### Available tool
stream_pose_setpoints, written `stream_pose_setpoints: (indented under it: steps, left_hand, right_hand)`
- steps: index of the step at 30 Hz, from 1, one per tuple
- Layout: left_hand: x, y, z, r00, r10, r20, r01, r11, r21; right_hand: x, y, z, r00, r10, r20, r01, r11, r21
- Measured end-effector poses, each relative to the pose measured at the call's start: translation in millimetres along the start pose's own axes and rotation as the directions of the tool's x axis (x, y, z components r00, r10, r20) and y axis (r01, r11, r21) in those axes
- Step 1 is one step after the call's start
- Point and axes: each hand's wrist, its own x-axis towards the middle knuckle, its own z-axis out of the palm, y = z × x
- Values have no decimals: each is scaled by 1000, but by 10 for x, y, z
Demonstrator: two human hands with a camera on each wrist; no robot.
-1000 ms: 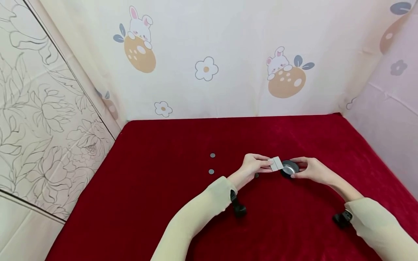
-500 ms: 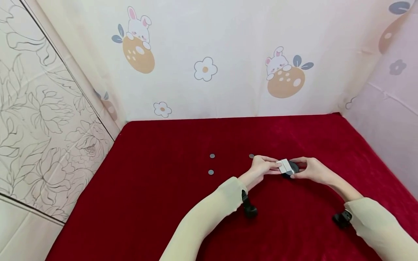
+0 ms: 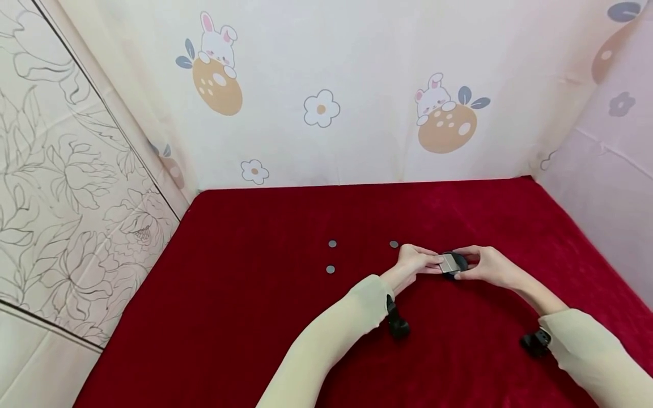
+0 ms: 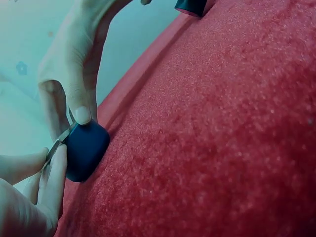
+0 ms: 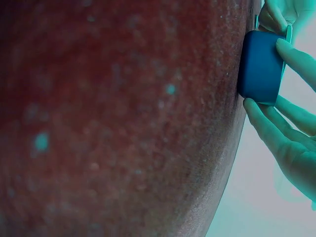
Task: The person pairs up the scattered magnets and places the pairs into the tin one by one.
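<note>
A small flat square plate [image 3: 449, 263], silver-grey with a line across it, is pinched between the thumb and fingers of my left hand [image 3: 415, 260]. It lies over the opening of a small dark round dish [image 3: 462, 261], covering part of its inside. My right hand [image 3: 487, 266] grips the dish's right side, thumb at the near side and fingers at the far side. The left wrist view shows the plate's thin edge [image 4: 60, 140] at the rim of the dish [image 4: 88, 150]. Upright on the cloth, the dish [image 5: 261, 66] also appears in the right wrist view.
Three small grey discs lie on the red cloth: one disc [image 3: 333, 243] at the back, a second disc [image 3: 330, 270] nearer, and another disc [image 3: 394, 244] beside my left hand. Red cloth [image 3: 229, 317] covers the table, with a patterned curtain [image 3: 367, 141] behind it.
My left hand has moved right with the plate, from beside the dish to over its opening. One disc behind that hand has come into view. The right hand stays on the dish.
</note>
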Motion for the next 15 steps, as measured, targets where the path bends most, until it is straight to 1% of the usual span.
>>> stream_pose_setpoints:
  steps: [5,8,13,15]
  left_hand:
    - [1,8,37,999,1,-43,0,1000,28]
    - [-5,9,59,998,10,-55,-8,999,40]
    - [-16,-14,78,996,58,-61,-54,997,53]
    - [-19,-30,87,995,76,-66,-71,995,71]
  right_hand:
    - [8,4,4,1000,-10,6,10,1000,-1]
    - [7,11,-1,1000,0,18,0,1000,3]
    - [10,25,-12,999,1,32,-1,1000,14]
    - [9,29,-8,999,-5,33,4,1000,22]
